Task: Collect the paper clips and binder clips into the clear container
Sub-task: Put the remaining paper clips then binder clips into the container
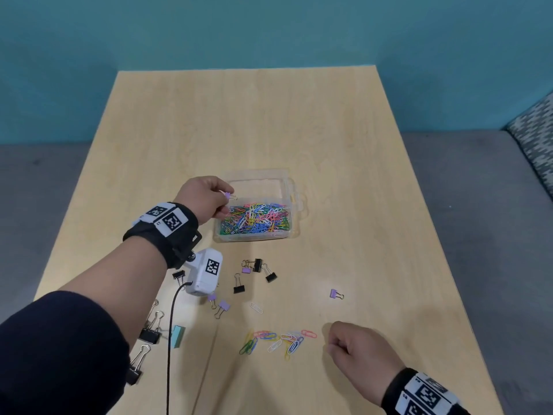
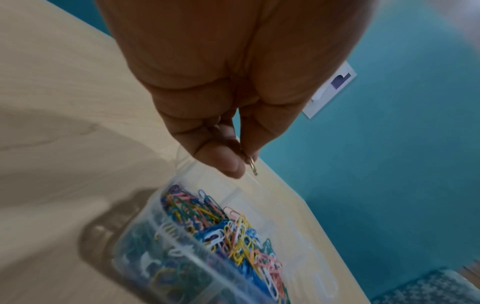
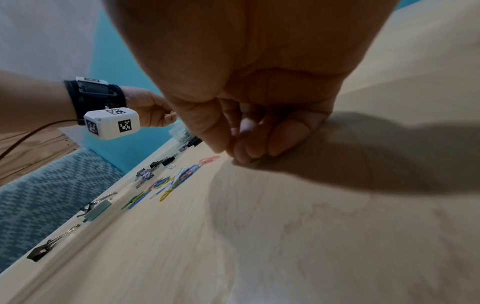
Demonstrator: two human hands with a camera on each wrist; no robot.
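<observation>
Right now my left hand (image 1: 206,200) has its grip clamped on a small purple binder clip (image 1: 228,195), thumb and forefinger pinching the wire handle, and that is the relation the drop turns on: the clip hangs at the near-left corner of the clear container (image 1: 291,187), its body just beyond my fingertips and over the rim, with the heap of coloured paper clips (image 1: 254,218) lying below and to the right of the grip. In the left wrist view the wire loop (image 2: 252,164) pokes out past the thumb (image 2: 228,162), its long axis pointing down toward the open box, so I judge a plain release would land it inside, though so close to the wall it might catch the edge. My right hand (image 1: 357,348) rests on the tabletop (image 1: 374,205) with fingers curled under; I cannot tell whether that grip holds anything. It sits just right of the loose paper clips (image 1: 278,341), so it is the nearer hand for those, while the scattered black binder clips (image 1: 239,287) lie back toward my left wrist.
</observation>
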